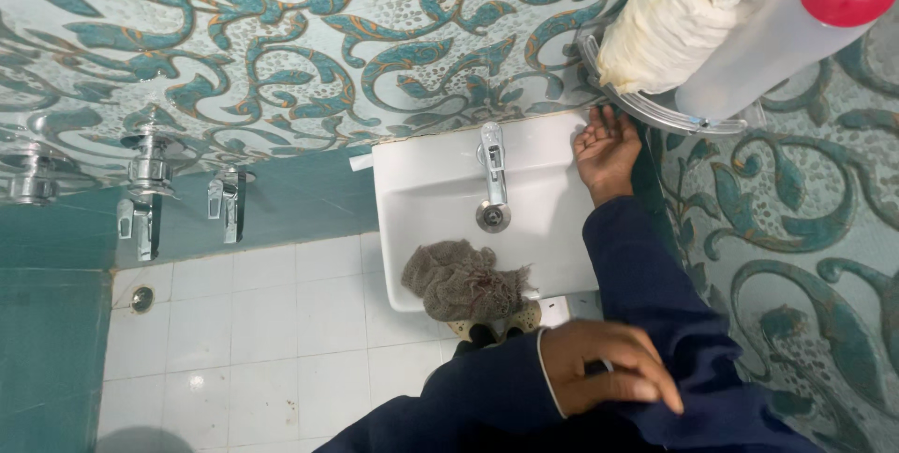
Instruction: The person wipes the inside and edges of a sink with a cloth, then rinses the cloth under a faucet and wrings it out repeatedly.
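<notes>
Two hands, well apart: our right hand (607, 149) rests open-palmed on the white ceramic basin's (552, 261) back corner, gripping nothing, prob. for support. Left hand (609, 367) lies loosely curled at our dark sleeve, empty as far as we see. Frayed grey-brown cleaning rag (464, 280) sits bunched over the basin's front rim, below the chrome tap (492, 177), within easy reach.

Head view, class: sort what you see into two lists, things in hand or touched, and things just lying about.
In hand or touched:
right hand on sink rim
left hand on sleeve

Lying about:
rag
tap
shelf, bottle, cloth roll
wall taps
drain
</notes>
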